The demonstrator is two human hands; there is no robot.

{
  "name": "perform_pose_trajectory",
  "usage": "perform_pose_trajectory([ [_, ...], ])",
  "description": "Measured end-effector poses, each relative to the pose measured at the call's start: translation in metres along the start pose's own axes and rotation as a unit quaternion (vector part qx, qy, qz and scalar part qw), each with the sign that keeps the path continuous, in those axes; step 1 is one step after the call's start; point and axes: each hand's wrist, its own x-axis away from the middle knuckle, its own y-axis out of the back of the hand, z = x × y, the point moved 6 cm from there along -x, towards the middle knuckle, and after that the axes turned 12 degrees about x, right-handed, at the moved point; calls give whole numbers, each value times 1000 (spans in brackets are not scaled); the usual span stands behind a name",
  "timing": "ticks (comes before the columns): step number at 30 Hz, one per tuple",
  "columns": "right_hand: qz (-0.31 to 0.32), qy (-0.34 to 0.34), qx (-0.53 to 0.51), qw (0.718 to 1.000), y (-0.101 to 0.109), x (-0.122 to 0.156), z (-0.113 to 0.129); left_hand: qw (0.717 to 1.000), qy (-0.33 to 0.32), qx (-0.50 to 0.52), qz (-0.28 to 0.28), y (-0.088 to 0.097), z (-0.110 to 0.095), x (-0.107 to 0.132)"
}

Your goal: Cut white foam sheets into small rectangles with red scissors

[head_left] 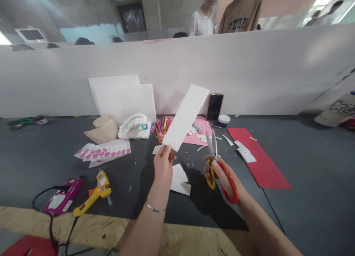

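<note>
My left hand (164, 162) pinches the lower end of a long white strip (186, 115), which looks like foam board or card and tilts up to the right above the table. In my right hand (219, 171) is a pair of scissors (212, 148) with one red and one yellow handle loop. Their blades point up, slightly parted, to the right of the strip and apart from it. Below my hands lie white cut-offs (180, 180) on the dark tabletop. Behind the strip, a pink sheet (203, 126) carries small scraps, with several crayons (163, 126) on its left.
A yellow glue gun (95, 193) and a purple power box (65, 195) with cables lie at left. Beyond them are dotted paper (102, 152), a beige roll (104, 128) and leaning white boards (124, 97). A phone (215, 106), a jar (223, 120) and red sheet (263, 160) are right.
</note>
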Motion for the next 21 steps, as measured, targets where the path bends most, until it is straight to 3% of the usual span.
perform_pose_trajectory([
  [2, 28, 21, 70, 997, 3, 2, 4, 1000, -4, 5, -9, 2, -1, 0],
  [5, 15, 53, 184, 981, 16, 5, 17, 1000, -7, 6, -11, 0, -2, 0],
  [11, 16, 60, 390, 919, 24, 7, 31, 1000, 3, -24, 10, -6, 5, 2],
  [14, 44, 62, 411, 908, 21, 8, 31, 999, 10, -38, 27, -7, 9, 2],
  [21, 102, 60, 332, 936, 19, 12, 30, 995, 21, -75, 57, -14, 13, 9],
])
